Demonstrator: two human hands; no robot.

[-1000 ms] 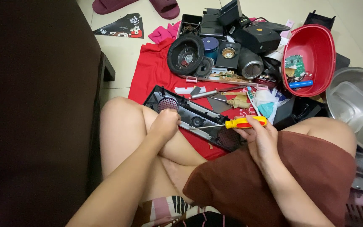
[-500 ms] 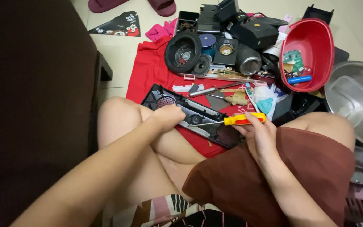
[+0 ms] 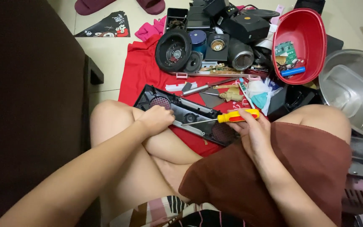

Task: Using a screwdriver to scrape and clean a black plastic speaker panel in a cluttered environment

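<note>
**Screwdriver on the black panel, floor among speaker parts**

Little has shifted since the earlier frames: the view has dipped slightly, the left forearm fills more of the lower frame, and both hands sit as before.

Left hand [image 3: 155,119] closed over the near edge of the long black panel [image 3: 190,115], pinning it against the knee. Right hand [image 3: 248,126] wrapped around the yellow and red screwdriver [image 3: 225,117], shaft pointing left, tip on the panel's middle.

Panel lies tilted across a red cloth [image 3: 137,77] on the tiled floor. Beyond it: round black speaker cone [image 3: 173,50], metal cylinder [image 3: 240,54], red plastic tub [image 3: 305,29] holding a green circuit board, and a steel bowl [image 3: 353,92] at right.
</note>
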